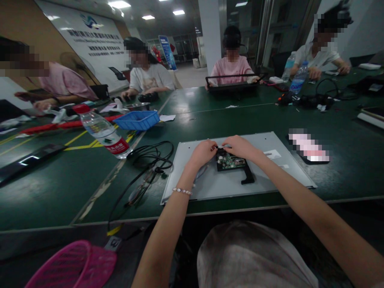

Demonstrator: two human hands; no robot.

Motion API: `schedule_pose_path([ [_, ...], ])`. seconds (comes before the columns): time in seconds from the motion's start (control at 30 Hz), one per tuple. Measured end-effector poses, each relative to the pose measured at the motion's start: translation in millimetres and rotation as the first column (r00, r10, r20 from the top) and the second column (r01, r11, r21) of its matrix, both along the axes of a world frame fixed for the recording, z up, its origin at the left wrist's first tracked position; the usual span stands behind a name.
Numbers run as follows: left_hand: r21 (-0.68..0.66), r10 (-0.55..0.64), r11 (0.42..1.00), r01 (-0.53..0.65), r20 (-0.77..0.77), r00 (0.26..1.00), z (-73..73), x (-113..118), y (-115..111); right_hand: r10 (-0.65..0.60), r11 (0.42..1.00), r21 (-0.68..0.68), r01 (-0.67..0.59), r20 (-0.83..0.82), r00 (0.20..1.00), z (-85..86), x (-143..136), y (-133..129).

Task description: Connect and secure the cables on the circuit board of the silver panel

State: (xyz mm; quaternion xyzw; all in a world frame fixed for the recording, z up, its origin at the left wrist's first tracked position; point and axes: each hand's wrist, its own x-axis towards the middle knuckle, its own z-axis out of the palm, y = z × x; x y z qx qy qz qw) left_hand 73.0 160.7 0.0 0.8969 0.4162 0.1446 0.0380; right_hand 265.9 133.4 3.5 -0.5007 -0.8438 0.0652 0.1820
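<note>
A flat grey panel (207, 186) lies on the green table in front of me, looking like the back of a screen. On it rests a green circuit board (230, 162) in a black frame (247, 176) with an arm sticking out toward me. My left hand (204, 153) is closed in a pinch at the board's far left edge, beside a small dark part. My right hand (238, 147) bends over the far edge, its fingertips closed close to the left ones. What the fingertips grip is too small to make out. Thin wires (201, 172) run near my left wrist.
Left of the panel are tangled black cables (153, 156), glasses (136, 192) and a water bottle (105, 134). A blue basket (138, 121) stands farther back. A phone (309, 148) lies to the right. A pink basket (75, 264) is below the table edge. Several people sit around the table.
</note>
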Motion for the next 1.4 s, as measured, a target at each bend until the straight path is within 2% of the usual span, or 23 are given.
schedule_pose_path([
  [0.17,0.012,0.005,1.0,-0.005,0.006,1.0,0.0,-0.5,-1.9,-0.056,0.998,-0.027,0.055,-0.043,0.998,22.4,27.7,-10.2],
  [0.27,0.018,0.017,1.0,-0.017,0.009,1.0,0.0,-0.7,-3.4,-0.144,0.986,-0.088,0.139,-0.045,0.989,26.8,56.0,-21.9],
  [0.4,0.003,0.018,1.0,-0.018,-0.011,1.0,1.9,-0.1,-5.1,-0.298,0.934,-0.216,0.285,-0.029,0.954,8.7,91.9,-35.2],
  [0.53,0.009,0.013,1.0,-0.013,-0.02,1.0,2.4,-0.3,-5.2,-0.326,0.899,-0.323,0.296,-0.042,0.944,-12.4,111.1,-42.0],
  [0.63,0.025,0.002,1.0,-0.001,-0.029,1.0,1.2,-1.3,-5.0,-0.347,0.874,-0.39,0.289,-0.086,0.934,-16.0,115.3,-45.5],
  [0.83,0.033,0.002,0.999,-0.001,-0.025,1.0,0.4,-2.3,-6.6,-0.371,0.843,-0.453,0.288,-0.103,0.923,-10.2,113.6,-51.2],
  [1.0,0.03,-0.005,1.0,0.006,-0.044,0.999,1.3,-1.8,-7.0,-0.363,0.848,-0.46,0.264,-0.14,0.921,-11.8,110.0,-52.7],
  [1.23,0.024,0.006,1.0,-0.005,-0.047,0.999,3.4,-1.1,-8.4,-0.439,0.837,-0.395,0.379,-0.072,0.896,-7.7,112.1,-55.7],
  [1.4,0.025,-0.001,1.0,0.003,-0.064,0.998,5.7,-0.9,-9.9,-0.412,0.824,-0.452,0.342,-0.062,0.909,-7.4,112.6,-56.6],
])
